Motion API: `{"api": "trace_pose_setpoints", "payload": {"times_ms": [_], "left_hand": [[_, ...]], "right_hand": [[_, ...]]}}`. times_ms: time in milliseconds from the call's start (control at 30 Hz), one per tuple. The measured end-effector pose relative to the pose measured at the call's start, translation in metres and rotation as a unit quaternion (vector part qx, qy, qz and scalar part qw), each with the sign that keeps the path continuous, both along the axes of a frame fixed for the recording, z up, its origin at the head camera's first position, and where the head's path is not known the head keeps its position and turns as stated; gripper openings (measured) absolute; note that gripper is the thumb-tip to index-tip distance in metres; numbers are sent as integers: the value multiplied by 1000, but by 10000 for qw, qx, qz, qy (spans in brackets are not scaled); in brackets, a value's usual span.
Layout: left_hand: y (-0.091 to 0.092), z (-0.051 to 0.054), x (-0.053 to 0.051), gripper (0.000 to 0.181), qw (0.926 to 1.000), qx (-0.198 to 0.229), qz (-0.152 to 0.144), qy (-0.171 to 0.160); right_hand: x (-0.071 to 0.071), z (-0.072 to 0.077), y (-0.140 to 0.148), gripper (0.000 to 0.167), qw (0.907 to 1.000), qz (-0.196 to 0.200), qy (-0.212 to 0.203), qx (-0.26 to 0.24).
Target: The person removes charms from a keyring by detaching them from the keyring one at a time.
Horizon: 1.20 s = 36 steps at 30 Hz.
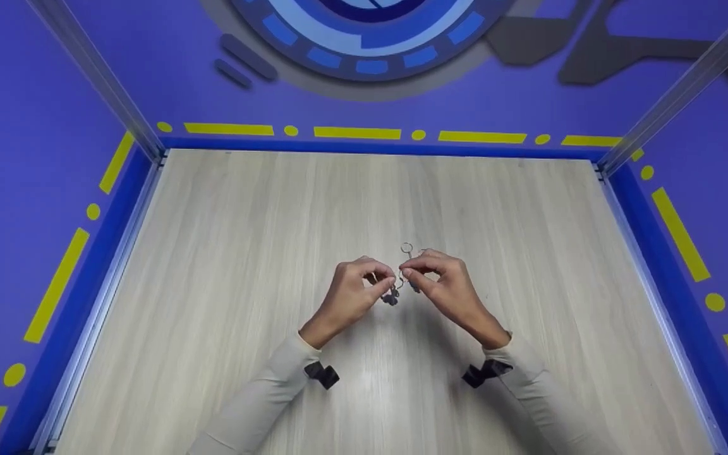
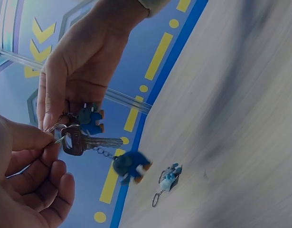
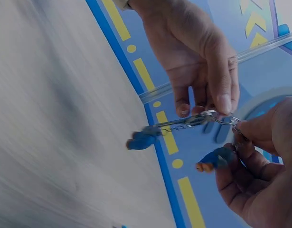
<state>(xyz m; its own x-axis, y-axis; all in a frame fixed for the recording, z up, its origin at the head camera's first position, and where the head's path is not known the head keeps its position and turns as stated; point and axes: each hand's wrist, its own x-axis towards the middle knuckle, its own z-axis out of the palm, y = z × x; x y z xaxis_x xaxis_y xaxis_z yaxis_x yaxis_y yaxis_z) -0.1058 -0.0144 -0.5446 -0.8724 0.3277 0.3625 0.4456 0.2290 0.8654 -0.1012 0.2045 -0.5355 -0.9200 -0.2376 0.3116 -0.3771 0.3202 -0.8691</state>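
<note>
My left hand (image 1: pixel 357 287) pinches a metal ring that carries a key (image 2: pixel 75 141). A blue animal-figure keychain (image 2: pixel 131 166) dangles from it on a short chain. Facing it, my right hand (image 1: pixel 443 284) pinches a linked metal ring (image 3: pixel 225 121) between thumb and fingertips. A second blue figure keychain (image 3: pixel 217 156) hangs close under the right fingers. The fingertips of both hands nearly meet above the table, and they partly hide the rings. Beyond the hands, a pale blue figure keychain (image 2: pixel 169 178) with its own ring (image 1: pixel 407 248) lies on the table.
The wood-grain table (image 1: pixel 244 221) is bounded by blue-purple walls (image 1: pixel 149 82) with yellow dashes at the back and both sides. Metal posts (image 1: pixel 98 76) stand at the rear corners. Each sleeve has a black wrist mount (image 1: pixel 321 375).
</note>
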Motion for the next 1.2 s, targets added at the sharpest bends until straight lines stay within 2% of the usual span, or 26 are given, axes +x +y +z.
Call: {"api": "trace_pose_setpoints", "payload": {"times_ms": [200,333,567,700,900,967,1033,1200], "left_hand": [[0,0,0,10,9999,-28,-99,-112],[1,0,-1,11,9996,75,4,-278],[2,2,-2,8,9988,268,265,-325],[2,2,-2,2,9981,356,434,-269],[2,1,-2,6,9970,516,570,-24],[2,2,-2,8,9976,434,546,38],[1,3,-2,9,9983,302,482,92],[-1,5,-2,11,9992,-4,326,221]], "right_hand": [[-2,4,-4,10,9998,-129,-153,22],[-2,0,-7,7,9994,-186,-268,-121],[3,-5,-12,6,9970,-317,-488,-504],[6,-8,-14,6,9972,-256,-403,-580],[8,-10,-14,5,9976,-200,-261,-602],[8,-10,-12,3,9981,-123,-225,-562],[7,-8,-8,8,9991,-7,-137,-404],[0,-2,1,20,9982,342,358,334]]}}
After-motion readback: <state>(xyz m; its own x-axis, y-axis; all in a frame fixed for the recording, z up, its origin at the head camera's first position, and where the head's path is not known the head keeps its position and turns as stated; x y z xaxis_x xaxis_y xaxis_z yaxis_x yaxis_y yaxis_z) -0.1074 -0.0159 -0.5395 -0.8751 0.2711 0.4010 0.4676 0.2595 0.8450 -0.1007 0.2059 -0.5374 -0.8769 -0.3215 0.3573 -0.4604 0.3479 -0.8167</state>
